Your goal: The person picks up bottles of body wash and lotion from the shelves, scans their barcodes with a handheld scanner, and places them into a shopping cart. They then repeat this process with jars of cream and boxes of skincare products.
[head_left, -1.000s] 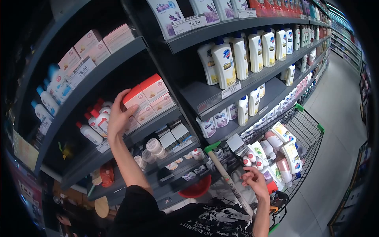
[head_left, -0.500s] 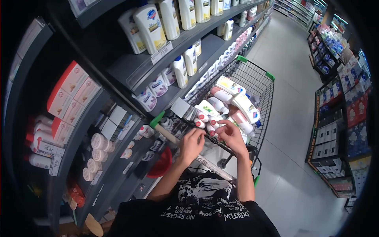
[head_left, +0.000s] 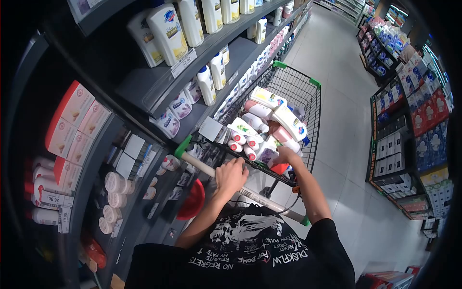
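My left hand (head_left: 231,176) lies over the pale handle (head_left: 260,198) of a shopping cart, its fingers curled and close together. My right hand (head_left: 288,156) is down at the near end of the cart basket (head_left: 314,108), beside a white pouch with a purple print (head_left: 267,155) and a red item (head_left: 279,168). Its fingertips are partly hidden, and what they grip is unclear. In the basket lie white-and-yellow bottles (head_left: 289,122), a pink bottle (head_left: 284,138), a white pack with green leaves (head_left: 243,127) and several red-capped bottles (head_left: 250,153).
Shelves (head_left: 211,43) with white bottles (head_left: 168,33) run along the left. Pink boxes (head_left: 77,120) and stacked round jars (head_left: 113,198) stand nearer. A red basin (head_left: 191,200) is low by the shelf. Across the aisle floor (head_left: 332,62) are shelves of packs (head_left: 429,108).
My right hand has gone from above the near red-capped bottles to the right, down into the basket. My left hand has settled lower onto the handle. The red item now shows.
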The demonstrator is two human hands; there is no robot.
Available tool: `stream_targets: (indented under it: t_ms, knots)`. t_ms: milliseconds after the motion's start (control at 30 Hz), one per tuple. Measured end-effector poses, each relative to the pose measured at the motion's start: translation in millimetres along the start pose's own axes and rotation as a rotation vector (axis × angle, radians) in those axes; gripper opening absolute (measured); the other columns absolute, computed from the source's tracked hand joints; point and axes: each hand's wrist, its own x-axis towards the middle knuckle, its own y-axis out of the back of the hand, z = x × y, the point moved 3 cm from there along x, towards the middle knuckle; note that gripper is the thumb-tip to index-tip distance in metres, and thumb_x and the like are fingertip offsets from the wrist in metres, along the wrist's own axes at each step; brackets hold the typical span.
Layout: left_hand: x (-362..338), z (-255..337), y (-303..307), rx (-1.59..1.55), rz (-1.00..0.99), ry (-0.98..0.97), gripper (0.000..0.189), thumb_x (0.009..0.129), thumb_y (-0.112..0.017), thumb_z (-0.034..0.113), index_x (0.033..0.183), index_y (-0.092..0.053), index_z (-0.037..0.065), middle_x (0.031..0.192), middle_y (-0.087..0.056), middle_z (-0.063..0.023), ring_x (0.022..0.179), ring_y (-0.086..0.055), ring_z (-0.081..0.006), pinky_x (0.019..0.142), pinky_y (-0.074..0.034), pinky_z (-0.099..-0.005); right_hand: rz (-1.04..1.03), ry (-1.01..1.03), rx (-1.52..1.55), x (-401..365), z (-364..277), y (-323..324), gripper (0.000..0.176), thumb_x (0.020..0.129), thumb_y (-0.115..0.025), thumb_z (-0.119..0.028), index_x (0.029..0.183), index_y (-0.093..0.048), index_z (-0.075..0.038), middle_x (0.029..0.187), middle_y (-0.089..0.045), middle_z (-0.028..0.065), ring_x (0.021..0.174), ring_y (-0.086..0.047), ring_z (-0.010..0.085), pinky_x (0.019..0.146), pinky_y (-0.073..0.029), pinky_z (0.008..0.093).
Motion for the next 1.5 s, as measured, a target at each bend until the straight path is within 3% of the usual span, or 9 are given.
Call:
stream_targets:
  t_ms: [300, 533, 567, 667, 767, 867, 1067, 1267, 1500]
  knots:
    - [0, -3, -3, -0.008, 0.035, 0.007, 0.019, 0.081, -0.064, 0.026, 0.089, -0.060, 0.009, 0.087, -0.068, -0.0109, 0.080, -0.067, -0.0316, 0.067, -0.052, -0.0468, -0.042, -0.225, -0.069, 28, 38, -46, 0.086, 0.073, -0.067, -0.044, 0.133, -0.040, 0.010, 0.123, -0.059, 0.0276, 0.115, -0.059, 0.0364, 0.098, -0.047, 0.0387]
    - [-1, -4, -7, -0.032, 0.050, 0.052, 0.022, 0.080, -0.065, 0.025, 0.096, -0.062, 0.010, 0.087, -0.068, -0.0098, 0.080, -0.067, -0.0314, 0.067, -0.051, -0.0470, 0.123, -0.229, 0.228, -20, -7, 31, 0.060, 0.071, -0.064, -0.043, 0.111, -0.064, 0.002, 0.113, -0.063, 0.0286, 0.105, -0.064, 0.0345, 0.089, -0.050, 0.0387]
    - [0, -4, -8, -0.059, 0.063, 0.067, 0.024, 0.080, -0.064, 0.025, 0.097, -0.061, 0.009, 0.086, -0.068, -0.0113, 0.081, -0.067, -0.0324, 0.068, -0.052, -0.0476, 0.160, -0.175, 0.366, -17, -3, 36, 0.059, 0.076, -0.065, -0.042, 0.107, -0.063, 0.008, 0.099, -0.068, 0.0200, 0.092, -0.068, 0.0258, 0.081, -0.053, 0.0345]
    - [-1, 3, 1, -0.118, 0.142, 0.042, 0.049, 0.079, -0.066, 0.026, 0.123, -0.050, 0.010, 0.100, -0.065, -0.0134, 0.096, -0.063, -0.0334, 0.070, -0.052, -0.0478, 0.230, -0.059, 0.657, -53, -42, 65, 0.049, 0.079, -0.063, -0.041, 0.104, -0.067, 0.001, 0.101, -0.069, 0.0172, 0.087, -0.067, 0.0265, 0.079, -0.052, 0.0366]
    - [-1, 1, 8, -0.146, 0.154, -0.055, 0.078, 0.076, -0.072, 0.026, 0.141, -0.033, 0.010, 0.122, -0.054, -0.0162, 0.108, -0.057, -0.0336, 0.076, -0.053, -0.0444, 0.057, 0.075, 1.135, -92, -95, 79, 0.038, 0.092, -0.060, -0.035, 0.105, -0.066, 0.000, 0.093, -0.066, 0.0063, 0.081, -0.063, 0.0127, 0.071, -0.051, 0.0281]
    - [-5, -4, 16, -0.703, 0.153, -0.196, 0.101, 0.067, -0.084, 0.015, 0.147, -0.022, 0.006, 0.139, -0.038, -0.0184, 0.128, -0.044, -0.0298, 0.093, -0.050, -0.0415, -0.031, 0.126, 1.237, -95, -122, 63, 0.041, 0.092, -0.059, -0.035, 0.105, -0.065, 0.003, 0.093, -0.066, 0.0068, 0.076, -0.061, 0.0128, 0.064, -0.049, 0.0271]
    - [-16, -25, 22, -1.085, 0.035, -0.209, 0.097, 0.071, -0.081, 0.009, 0.147, -0.021, 0.004, 0.142, -0.037, -0.0148, 0.130, -0.042, -0.0226, 0.103, -0.042, -0.0357, -0.054, 0.222, 1.177, -72, -152, 21, 0.050, 0.093, -0.057, -0.044, 0.090, -0.070, 0.004, 0.078, -0.067, 0.0054, 0.069, -0.059, 0.0106, 0.063, -0.047, 0.0244]
    - [-12, -36, 32, -1.275, -0.004, -0.058, 0.074, 0.075, -0.074, 0.007, 0.139, -0.037, 0.000, 0.127, -0.050, -0.0114, 0.117, -0.050, -0.0175, 0.099, -0.041, -0.0313, -0.109, 0.298, 1.238, -82, -164, 24, 0.050, 0.095, -0.055, -0.046, 0.100, -0.067, 0.002, 0.082, -0.065, 0.0029, 0.073, -0.057, 0.0090, 0.068, -0.046, 0.0240]
    - [-10, -33, 54, -0.605, -0.004, -0.255, 0.082, 0.067, -0.081, 0.029, 0.135, -0.045, 0.003, 0.122, -0.052, -0.0135, 0.111, -0.052, -0.0260, 0.099, -0.040, -0.0364, -0.060, 0.437, 1.167, -76, -165, 10, 0.031, 0.091, -0.066, -0.027, 0.109, -0.062, -0.002, 0.077, -0.061, -0.0001, 0.069, -0.053, 0.0055, 0.058, -0.042, 0.0221]
